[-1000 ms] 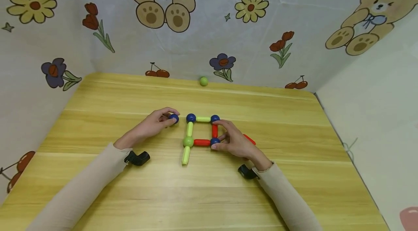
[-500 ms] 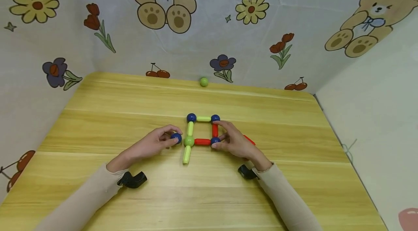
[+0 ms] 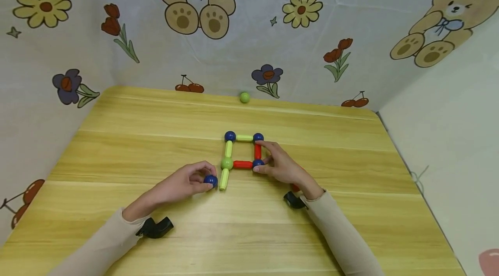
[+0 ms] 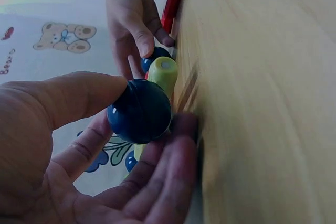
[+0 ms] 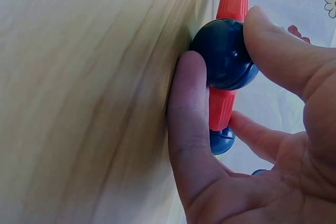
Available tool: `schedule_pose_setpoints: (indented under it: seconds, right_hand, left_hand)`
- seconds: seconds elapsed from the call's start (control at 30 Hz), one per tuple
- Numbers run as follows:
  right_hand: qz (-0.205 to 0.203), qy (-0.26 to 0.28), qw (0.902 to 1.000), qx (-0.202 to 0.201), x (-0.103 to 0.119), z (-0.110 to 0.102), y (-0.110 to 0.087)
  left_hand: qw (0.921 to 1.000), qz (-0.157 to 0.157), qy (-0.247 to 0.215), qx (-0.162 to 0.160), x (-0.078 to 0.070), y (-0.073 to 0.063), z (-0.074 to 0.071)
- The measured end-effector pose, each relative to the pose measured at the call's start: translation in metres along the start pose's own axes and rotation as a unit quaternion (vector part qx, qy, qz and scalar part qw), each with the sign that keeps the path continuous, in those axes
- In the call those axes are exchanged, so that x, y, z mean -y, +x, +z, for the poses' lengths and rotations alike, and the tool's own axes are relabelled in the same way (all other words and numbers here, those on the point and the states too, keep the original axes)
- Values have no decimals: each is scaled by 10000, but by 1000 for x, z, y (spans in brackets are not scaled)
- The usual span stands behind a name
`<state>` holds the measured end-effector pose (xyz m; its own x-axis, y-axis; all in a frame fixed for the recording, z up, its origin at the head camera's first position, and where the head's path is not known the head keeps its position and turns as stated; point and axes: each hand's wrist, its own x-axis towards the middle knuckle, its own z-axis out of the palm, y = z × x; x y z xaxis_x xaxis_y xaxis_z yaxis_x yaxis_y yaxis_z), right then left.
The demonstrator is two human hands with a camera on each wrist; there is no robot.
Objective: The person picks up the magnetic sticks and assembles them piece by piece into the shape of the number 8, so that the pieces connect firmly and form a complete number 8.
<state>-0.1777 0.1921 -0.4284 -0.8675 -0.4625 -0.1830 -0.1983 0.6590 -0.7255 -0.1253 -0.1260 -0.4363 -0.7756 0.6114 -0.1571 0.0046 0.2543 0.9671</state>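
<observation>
- left hand (image 3: 188,183) pinches a loose blue ball (image 3: 210,181), just left of the tail rod (image 3: 224,179), by its near end.
- right hand (image 3: 281,165) pinches the near-right ball (image 3: 257,163) of the square (image 3: 243,164).
- risk: a sideways bump from the loose ball could swing the rod off the green ball (image 3: 227,163).
- rod: long axis near-far, free end pointing near, slightly left.

Bench (image 3: 351,159), yellow wood-grain top, four-sided frame (image 3: 257,151) of three blue balls (image 3: 230,136), one green ball (image 3: 227,163), two red rods (image 3: 243,164), two yellow-green rods (image 3: 244,138), third yellow-green rod (image 3: 224,179) projecting nearward, separate red rod (image 4: 171,9), partly hidden, lone green ball (image 3: 244,97) at far edge
</observation>
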Motion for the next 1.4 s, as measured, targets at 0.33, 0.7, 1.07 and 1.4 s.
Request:
schedule_pose_setpoints:
  seconds: [0.33,0.7,1.07,1.4]
  right_hand:
    - [12,-7,10000,-1,2,2,1]
    - [35,-17,10000,25,1,2,1]
    - [25,-51,10000,-38,0,2,3]
    - [-8,-226,9997,-131,0,-4,-1]
  left_hand:
    - [9985,-39,499,240,-9,-8,15]
    - [9981,12,611,91,-5,-6,23]
    - [9941,329,1027,-105,-3,-2,33]
    - [9835,527,1697,-336,-1,4,43]
